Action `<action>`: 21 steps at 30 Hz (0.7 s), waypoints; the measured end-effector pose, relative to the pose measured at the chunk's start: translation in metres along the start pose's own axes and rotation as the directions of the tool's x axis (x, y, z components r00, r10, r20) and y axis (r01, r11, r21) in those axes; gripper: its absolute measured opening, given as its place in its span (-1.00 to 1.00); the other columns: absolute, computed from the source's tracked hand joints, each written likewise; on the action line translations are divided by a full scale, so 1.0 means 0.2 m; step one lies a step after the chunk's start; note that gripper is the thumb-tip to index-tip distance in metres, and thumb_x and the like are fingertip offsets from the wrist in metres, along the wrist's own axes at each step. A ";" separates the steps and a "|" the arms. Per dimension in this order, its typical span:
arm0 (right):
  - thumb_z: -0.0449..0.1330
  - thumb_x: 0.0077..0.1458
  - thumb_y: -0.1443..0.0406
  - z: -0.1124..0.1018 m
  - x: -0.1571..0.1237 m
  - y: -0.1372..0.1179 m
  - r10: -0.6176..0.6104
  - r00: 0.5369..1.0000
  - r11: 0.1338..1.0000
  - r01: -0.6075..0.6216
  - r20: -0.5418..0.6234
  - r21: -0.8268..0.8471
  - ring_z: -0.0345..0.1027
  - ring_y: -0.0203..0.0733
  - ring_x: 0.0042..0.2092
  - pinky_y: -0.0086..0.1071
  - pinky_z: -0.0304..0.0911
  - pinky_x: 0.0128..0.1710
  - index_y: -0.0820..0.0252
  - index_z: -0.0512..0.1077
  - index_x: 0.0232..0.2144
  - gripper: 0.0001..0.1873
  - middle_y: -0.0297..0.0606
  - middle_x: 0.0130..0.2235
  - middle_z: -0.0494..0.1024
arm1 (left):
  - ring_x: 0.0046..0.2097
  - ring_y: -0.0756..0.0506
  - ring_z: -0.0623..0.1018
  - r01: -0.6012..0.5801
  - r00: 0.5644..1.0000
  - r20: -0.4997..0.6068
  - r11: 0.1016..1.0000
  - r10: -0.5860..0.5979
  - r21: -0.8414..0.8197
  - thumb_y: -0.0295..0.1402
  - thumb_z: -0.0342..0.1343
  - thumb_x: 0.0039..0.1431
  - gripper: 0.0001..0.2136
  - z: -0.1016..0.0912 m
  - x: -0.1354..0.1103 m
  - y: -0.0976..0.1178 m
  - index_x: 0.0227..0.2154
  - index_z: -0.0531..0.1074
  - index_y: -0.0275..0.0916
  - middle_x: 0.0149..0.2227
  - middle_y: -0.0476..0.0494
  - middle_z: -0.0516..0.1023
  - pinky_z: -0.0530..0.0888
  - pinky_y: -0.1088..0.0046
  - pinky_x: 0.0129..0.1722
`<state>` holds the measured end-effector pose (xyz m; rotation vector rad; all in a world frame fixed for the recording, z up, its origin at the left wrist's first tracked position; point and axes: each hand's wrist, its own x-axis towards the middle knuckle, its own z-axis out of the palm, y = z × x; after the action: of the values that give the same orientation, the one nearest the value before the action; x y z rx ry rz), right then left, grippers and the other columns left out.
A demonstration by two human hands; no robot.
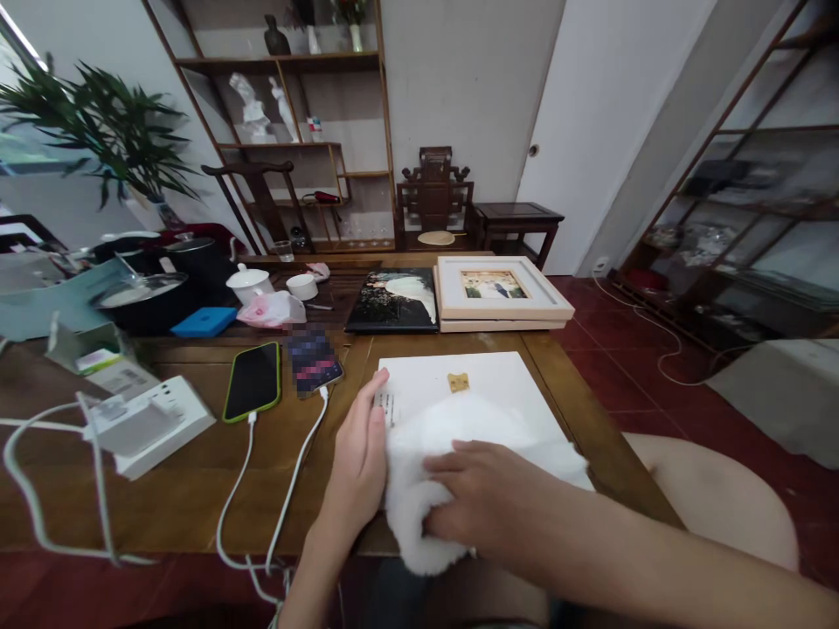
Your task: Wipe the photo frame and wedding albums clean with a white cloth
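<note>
A white picture frame [419,380] lies face down at the table's near edge, a small gold-coloured hanger [459,382] on its back. My left hand [360,441] rests along the frame's left side, fingers stretched out and touching the edge. Over the near part of the frame is spread a fluffy white cloth [419,515]. My right hand [481,494] presses on this cloth with curled fingers, a fold of it bunched in the grip. Cloth and forearm hide most of the frame's lower half.
Farther back lie framed pictures [504,313] and a dark glossy panel [393,300]. Left of me are a green-cased phone [253,382] and another phone [315,362], both on white cables, plus a white charger box [163,428]. A round stool [714,498] stands at right.
</note>
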<state>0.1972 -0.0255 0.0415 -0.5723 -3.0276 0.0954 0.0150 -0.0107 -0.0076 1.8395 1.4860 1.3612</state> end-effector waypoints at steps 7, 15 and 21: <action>0.05 0.14 0.33 -0.13 0.06 0.30 0.338 0.941 0.938 -0.335 0.019 -0.087 0.34 -0.14 -0.38 -0.39 -0.07 -0.48 0.15 0.38 -0.28 -0.88 -0.22 -0.41 0.50 | 0.10 -0.20 0.40 -0.127 0.982 0.172 0.951 0.080 0.283 -0.38 -0.12 0.21 -0.68 0.05 0.01 -0.07 -0.09 0.44 -0.37 0.03 -0.33 0.45 0.30 0.11 0.12; 0.01 0.15 0.33 -0.08 0.43 0.53 0.122 0.990 0.991 -0.117 -0.074 0.062 0.25 -0.23 -0.34 -0.42 -0.11 -0.45 0.21 0.37 -0.36 -0.86 -0.22 -0.33 0.47 | 0.06 -0.20 0.45 -0.188 0.976 0.166 0.925 0.139 0.330 -0.42 -0.09 0.18 -0.70 0.04 0.02 -0.07 -0.11 0.46 -0.36 -0.01 -0.32 0.48 0.38 0.11 0.06; 0.02 0.14 0.34 -0.11 0.40 0.58 0.111 0.991 0.990 -0.104 -0.075 0.097 0.18 -0.27 -0.43 -0.43 -0.11 -0.48 0.21 0.34 -0.43 -0.86 -0.27 -0.42 0.43 | 0.06 -0.21 0.44 -0.170 0.979 0.161 0.930 0.123 0.325 -0.44 -0.08 0.17 -0.70 0.04 0.01 -0.07 -0.11 0.46 -0.39 0.00 -0.33 0.47 0.38 0.12 0.07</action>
<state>0.1656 0.1121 0.0583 -0.7133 -2.8963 0.2122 0.0144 -0.0015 -0.0216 2.2485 1.6147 1.0631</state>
